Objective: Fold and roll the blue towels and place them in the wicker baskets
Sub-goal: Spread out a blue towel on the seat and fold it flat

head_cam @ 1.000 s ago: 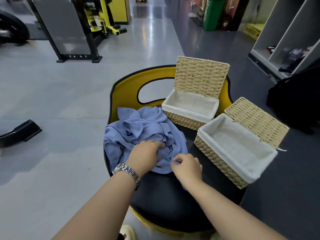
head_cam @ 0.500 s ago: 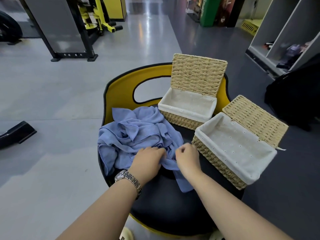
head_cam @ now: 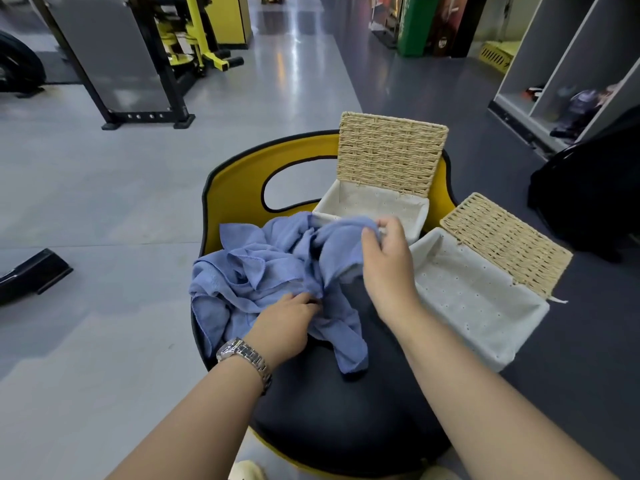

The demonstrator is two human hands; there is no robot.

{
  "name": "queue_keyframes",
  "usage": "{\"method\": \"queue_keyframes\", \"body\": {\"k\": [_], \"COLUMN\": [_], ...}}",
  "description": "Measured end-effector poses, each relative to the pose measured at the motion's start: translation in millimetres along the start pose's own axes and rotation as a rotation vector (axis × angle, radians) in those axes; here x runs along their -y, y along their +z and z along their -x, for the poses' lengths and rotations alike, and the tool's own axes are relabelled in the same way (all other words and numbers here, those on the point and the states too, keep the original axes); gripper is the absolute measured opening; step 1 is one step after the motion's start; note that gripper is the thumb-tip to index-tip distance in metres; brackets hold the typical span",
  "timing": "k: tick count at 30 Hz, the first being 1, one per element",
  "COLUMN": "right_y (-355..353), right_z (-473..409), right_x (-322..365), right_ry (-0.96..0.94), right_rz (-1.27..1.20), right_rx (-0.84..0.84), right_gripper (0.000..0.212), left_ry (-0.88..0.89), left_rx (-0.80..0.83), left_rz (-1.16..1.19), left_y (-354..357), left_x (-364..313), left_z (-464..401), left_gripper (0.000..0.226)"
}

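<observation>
Baskets [head_cam: 481,299] (lids up) flank towels [head_cam: 249,271] gripped by right hand [head_cam: 388,258].

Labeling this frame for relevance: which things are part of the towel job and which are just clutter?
Job:
- blue towels
- far wicker basket, open
- near wicker basket, open
- left hand, right hand, both gripping towel

Lying about:
- yellow gym machine
- green bin
- black bag
- shelving

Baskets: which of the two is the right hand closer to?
The far basket, whose lid stands upright against the yellow chair back. The right hand lifts a towel at its front rim; the near basket sits apart, further right.
</observation>
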State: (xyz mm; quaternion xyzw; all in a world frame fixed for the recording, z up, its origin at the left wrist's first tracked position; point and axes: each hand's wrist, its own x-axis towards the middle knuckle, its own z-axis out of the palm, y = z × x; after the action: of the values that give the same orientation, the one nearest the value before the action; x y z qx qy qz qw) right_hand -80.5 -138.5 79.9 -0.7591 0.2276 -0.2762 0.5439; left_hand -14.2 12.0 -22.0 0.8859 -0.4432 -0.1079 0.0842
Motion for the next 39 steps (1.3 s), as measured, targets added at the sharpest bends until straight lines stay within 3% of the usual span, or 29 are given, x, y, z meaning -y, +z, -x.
{"method": "queue_keyframes", "body": {"k": [3, 6, 9, 11, 14, 17, 20, 24, 26, 29, 31, 33, 37, 39], "right_y": [-11.4, -27.4, -40.9, -45.1, -49.9, -59.4, -71.3, -85.7, -91.1, -79.9, -60.7, -39.8, -21.0, -23.3], "right_z": [2.7, 11.6, 14.1, 12.9, 11.1, 3.0, -5.2, -0.1, 3.3, 6.6, 12.6, 27.8, 46.0, 42.6], "right_x": [35.8, 70.7, 86.4, 83.1, 64.1, 30.9, 4.1, -19.0, -21.0, -28.0, -44.2, -69.9, -98.7, -93.8], "right_ry": [-0.162, -0.421, -0.611, -0.558, -0.421, -0.362, -0.142, 0.047, 0.12, -0.007, -0.176, -0.202, -0.299, -0.411], "right_rz": [-0.127, -0.27, -0.276, -0.274, -0.191, 0.229, 0.632, 0.898, 0.913, 0.868, 1.019, 1.214, 1.266, 1.163], "right_rx": [-0.028, -0.12, -0.108, -0.011, 0.108, 0.158, 0.346, 0.634, 0.744, 0.561, 0.523, 0.549, 0.407, 0.255], "right_gripper": [0.004, 0.017, 0.023, 0.018, 0.01, 0.007, 0.006, 0.005, 0.018, 0.023, 0.025, 0.039, 0.018, 0.022], "left_ry": [-0.066, -0.233, -0.229, -0.194, -0.194, -0.186, -0.066, 0.055, 0.06, 0.022, 0.03, 0.056, 0.012, -0.062], "left_rx": [-0.231, -0.661, -0.883, -0.846, -0.819, -0.708, -0.541, -0.425, -0.412, -0.323, -0.261, -0.24, -0.301, -0.391], "left_rz": [-0.047, 0.227, 0.432, 0.369, 0.128, 0.1, 0.045, -0.09, -0.113, -0.106, -0.133, -0.187, -0.272, -0.276], "left_y": [-20.8, -47.8, -66.6, -70.5, -61.5, -53.8, -46.6, -20.3, -10.2, -2.1, 4.3, 12.8, 18.1, 11.1], "left_x": [-13.8, -28.6, -43.0, -48.2, -50.8, -47.4, -42.8, -38.9, -37.5, -42.6, -47.4, -45.8, -36.0, -34.9], "left_z": [0.5, 0.0, -2.2, -8.8, -13.2, -10.9, -9.3, -5.6, -6.0, -9.3, -11.1, -12.6, -14.1, -14.0], "left_gripper": [0.038, 0.024, 0.059, 0.063, 0.036, 0.027, 0.018, 0.008, 0.006, 0.024, 0.038, 0.05, 0.069, 0.067]}}
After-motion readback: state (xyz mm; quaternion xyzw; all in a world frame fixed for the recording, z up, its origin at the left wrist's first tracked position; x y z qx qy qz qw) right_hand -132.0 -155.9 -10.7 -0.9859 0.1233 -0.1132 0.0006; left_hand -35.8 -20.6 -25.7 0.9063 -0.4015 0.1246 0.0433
